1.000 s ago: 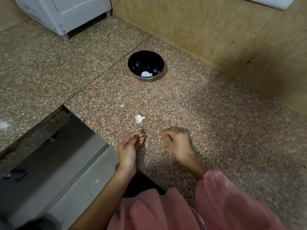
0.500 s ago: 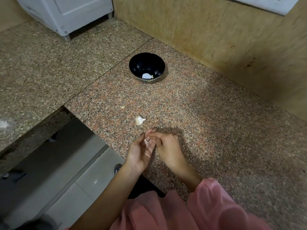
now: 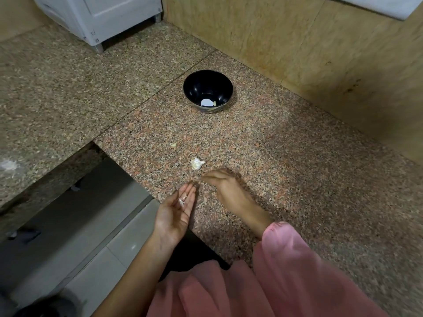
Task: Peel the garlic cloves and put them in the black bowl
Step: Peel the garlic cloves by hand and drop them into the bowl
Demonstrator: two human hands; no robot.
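Observation:
A black bowl (image 3: 207, 90) stands on the granite counter (image 3: 263, 156) toward the back, with a small pale clove and a white glint at its bottom. An unpeeled garlic clove (image 3: 196, 163) lies on the counter just beyond my hands. My left hand (image 3: 177, 211) is held palm up at the counter's edge with straight fingers, and small white bits of garlic skin (image 3: 182, 200) rest on them. My right hand (image 3: 225, 186) hovers low over the counter just right of the clove, fingers pointing left and blurred.
A tiny pale scrap (image 3: 173, 145) lies on the counter left of the clove. A white appliance (image 3: 100, 14) stands at the back left. A tan wall (image 3: 320, 53) runs along the right. The counter drops off to a tiled floor (image 3: 98, 243) at my left.
My hands, pinched together over a small white piece half a second ago, have parted. The left palm has turned up with bits of skin on it, and the right hand has moved right.

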